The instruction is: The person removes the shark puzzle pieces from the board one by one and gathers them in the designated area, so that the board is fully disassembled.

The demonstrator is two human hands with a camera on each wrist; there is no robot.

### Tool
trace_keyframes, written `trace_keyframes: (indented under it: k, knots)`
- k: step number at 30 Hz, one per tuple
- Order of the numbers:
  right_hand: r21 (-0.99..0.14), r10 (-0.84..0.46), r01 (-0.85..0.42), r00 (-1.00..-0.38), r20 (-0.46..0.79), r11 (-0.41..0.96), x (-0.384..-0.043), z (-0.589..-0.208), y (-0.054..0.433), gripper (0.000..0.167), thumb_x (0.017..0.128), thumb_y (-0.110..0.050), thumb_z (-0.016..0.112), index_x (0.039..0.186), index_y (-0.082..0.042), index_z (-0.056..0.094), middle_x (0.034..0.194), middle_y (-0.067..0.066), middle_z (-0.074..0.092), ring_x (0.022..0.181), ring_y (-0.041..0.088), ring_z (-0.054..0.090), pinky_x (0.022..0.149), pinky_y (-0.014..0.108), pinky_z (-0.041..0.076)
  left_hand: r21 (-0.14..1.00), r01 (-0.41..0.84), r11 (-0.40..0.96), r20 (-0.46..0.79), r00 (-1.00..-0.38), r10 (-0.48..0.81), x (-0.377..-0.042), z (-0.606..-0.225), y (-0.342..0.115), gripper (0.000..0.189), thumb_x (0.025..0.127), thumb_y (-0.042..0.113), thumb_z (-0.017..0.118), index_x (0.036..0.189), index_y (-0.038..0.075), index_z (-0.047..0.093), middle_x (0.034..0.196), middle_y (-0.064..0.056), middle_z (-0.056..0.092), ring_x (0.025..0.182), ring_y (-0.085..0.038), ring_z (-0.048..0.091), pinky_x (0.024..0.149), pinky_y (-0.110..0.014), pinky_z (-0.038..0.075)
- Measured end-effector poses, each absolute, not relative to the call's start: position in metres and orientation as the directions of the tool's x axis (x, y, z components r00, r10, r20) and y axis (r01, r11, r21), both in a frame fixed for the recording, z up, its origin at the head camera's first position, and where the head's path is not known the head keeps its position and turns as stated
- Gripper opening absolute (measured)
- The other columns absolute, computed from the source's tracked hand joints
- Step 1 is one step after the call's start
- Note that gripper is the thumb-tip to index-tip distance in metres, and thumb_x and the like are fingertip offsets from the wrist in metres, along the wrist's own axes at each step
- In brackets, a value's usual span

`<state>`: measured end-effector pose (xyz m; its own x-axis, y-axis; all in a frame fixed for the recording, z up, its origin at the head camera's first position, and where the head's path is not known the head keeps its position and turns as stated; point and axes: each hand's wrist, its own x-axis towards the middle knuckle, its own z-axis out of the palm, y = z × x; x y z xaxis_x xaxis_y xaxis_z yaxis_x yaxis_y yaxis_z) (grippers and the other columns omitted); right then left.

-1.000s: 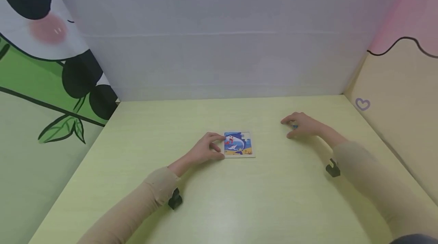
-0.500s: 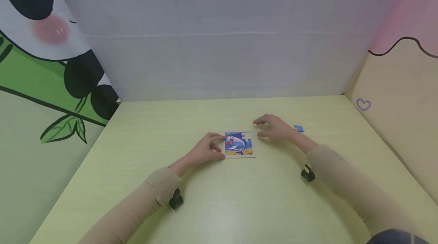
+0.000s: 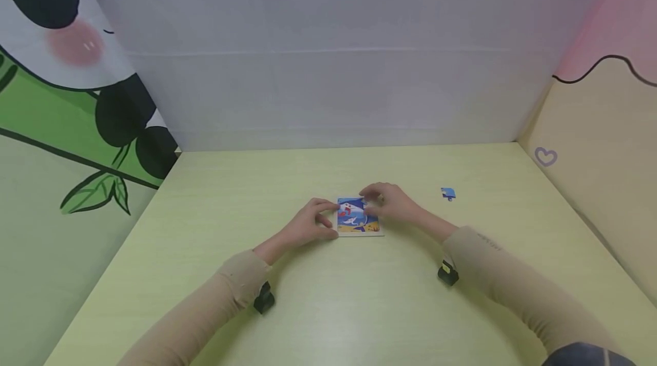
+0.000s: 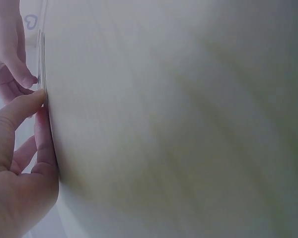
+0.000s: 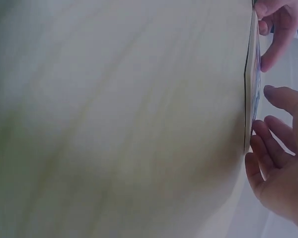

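A small square jigsaw puzzle (image 3: pixel 351 222) with a blue sea-animal picture lies in a pale tray in the middle of the table. My left hand (image 3: pixel 308 222) holds its left edge, index finger near the upper part and thumb at the near corner. Over the upper right part is my right hand (image 3: pixel 392 203), covering some of the picture. In the right wrist view, the thumb and fingers of the right hand (image 5: pixel 288 158) stand apart, fingertips by the tray's edge, with nothing seen between them. A loose blue puzzle piece (image 3: pixel 448 193) lies to the right of the right hand.
The pale yellow table (image 3: pixel 328 303) meets a grey-white backdrop (image 3: pixel 328 86) at the back. Printed panels stand on the left (image 3: pixel 92 183) and right (image 3: pixel 605 172). Dark wrist cameras hang under both sleeves.
My right hand has moved left from the loose piece to the puzzle's upper right side, leaving the piece uncovered on the table. The left hand has stayed at the left edge.
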<state>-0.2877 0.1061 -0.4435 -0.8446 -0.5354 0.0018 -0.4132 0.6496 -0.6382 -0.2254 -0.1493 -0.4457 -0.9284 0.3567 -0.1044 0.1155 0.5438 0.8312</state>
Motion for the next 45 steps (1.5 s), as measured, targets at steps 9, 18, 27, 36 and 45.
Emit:
trace_keyframes:
  k: [9, 18, 27, 36, 45]
  knots:
    - [-0.614, -0.516, -0.404, -0.856, -0.008, 0.679, -0.283, -0.440, 0.096, 0.047, 0.086, -0.017, 0.075, 0.130, -0.007, 0.060, 0.122, 0.010, 0.068, 0.114, 0.024, 0.063, 0.103, 0.042, 0.050, 0.831, 0.104, 0.547, -0.116, -0.928, 0.353, -0.227, -0.447, -0.149, 0.069, 0.080, 0.011, 0.080, 0.143, 0.012, 0.052, 0.147, -0.012, 0.040, 0.099, -0.015, 0.065, 0.080, -0.024, 0.057]
    - [-0.610, -0.544, -0.419, -0.839, -0.025, 0.673, -0.287, -0.440, 0.096, 0.049, 0.087, -0.018, 0.075, 0.133, -0.009, 0.060, 0.124, 0.011, 0.063, 0.117, 0.027, 0.058, 0.105, 0.045, 0.047, 0.833, 0.113, 0.542, -0.108, -0.927, 0.358, -0.227, -0.448, -0.149, 0.069, 0.080, 0.009, 0.080, 0.143, 0.011, 0.052, 0.147, -0.014, 0.041, 0.099, -0.017, 0.066, 0.080, -0.024, 0.057]
    - [-0.587, -0.581, -0.462, -0.814, -0.017, 0.665, -0.289, -0.437, 0.097, 0.047, 0.088, -0.019, 0.075, 0.133, -0.015, 0.061, 0.118, 0.007, 0.066, 0.109, 0.022, 0.061, 0.097, 0.040, 0.052, 0.834, 0.122, 0.539, -0.100, -0.926, 0.363, -0.227, -0.448, -0.149, 0.068, 0.080, 0.008, 0.080, 0.143, 0.008, 0.052, 0.145, -0.016, 0.041, 0.099, -0.018, 0.067, 0.077, -0.023, 0.058]
    - [-0.530, -0.623, -0.506, -0.780, -0.054, 0.680, -0.294, -0.434, 0.095, 0.045, 0.092, -0.022, 0.070, 0.135, -0.016, 0.061, 0.105, 0.002, 0.064, 0.093, 0.014, 0.056, 0.083, 0.029, 0.050, 0.841, 0.125, 0.527, -0.096, -0.923, 0.373, -0.227, -0.448, -0.150, 0.068, 0.080, 0.009, 0.080, 0.142, 0.007, 0.052, 0.145, -0.018, 0.041, 0.101, -0.022, 0.067, 0.078, -0.025, 0.058]
    - [-0.458, -0.640, -0.557, -0.768, -0.033, 0.693, -0.301, -0.434, 0.094, 0.041, 0.090, -0.023, 0.072, 0.130, -0.013, 0.065, 0.104, 0.002, 0.067, 0.094, 0.014, 0.060, 0.087, 0.030, 0.053, 0.837, 0.128, 0.533, -0.096, -0.923, 0.372, -0.226, -0.447, -0.149, 0.067, 0.080, 0.009, 0.080, 0.142, 0.008, 0.052, 0.145, -0.018, 0.041, 0.100, -0.020, 0.066, 0.077, -0.024, 0.057]
